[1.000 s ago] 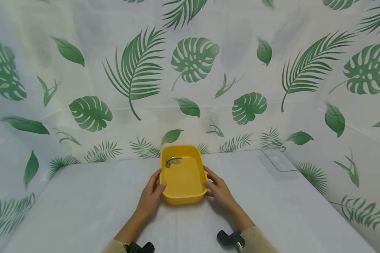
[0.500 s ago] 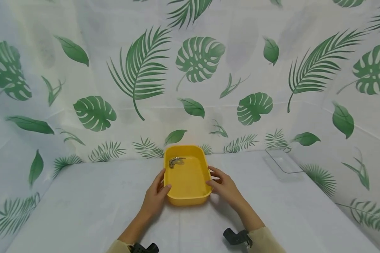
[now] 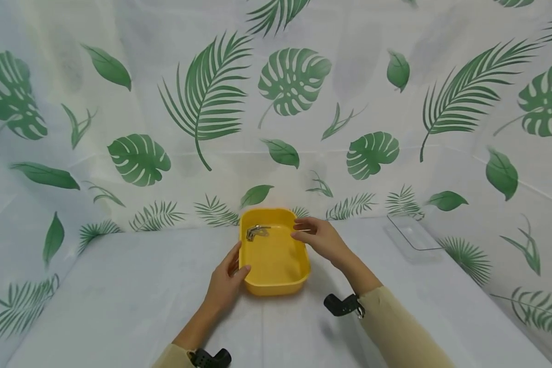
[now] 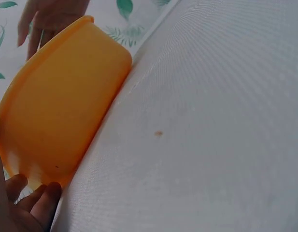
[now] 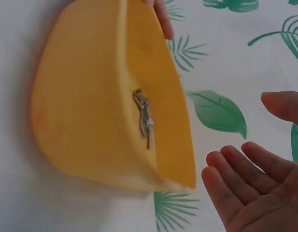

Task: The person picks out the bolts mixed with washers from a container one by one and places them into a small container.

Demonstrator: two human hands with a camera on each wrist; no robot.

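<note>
A yellow plastic basin sits on the white tabletop near the back. Small silvery metal pieces lie inside it toward the far left; in the right wrist view they appear as one narrow metal cluster. My left hand holds the basin's left side, thumb at the rim and fingers against the outer wall. Over the far right rim hovers my right hand, fingers spread and holding nothing; the right wrist view shows its fingers apart from the basin.
A clear rectangular container with a dark rim stands at the back right of the white-covered table. Behind rises a white cloth backdrop printed with green leaves. A small brown speck marks the cloth in the left wrist view.
My right hand has left the basin's right side and risen toward its far right rim. The left hand keeps its hold. The view has shifted slightly.
</note>
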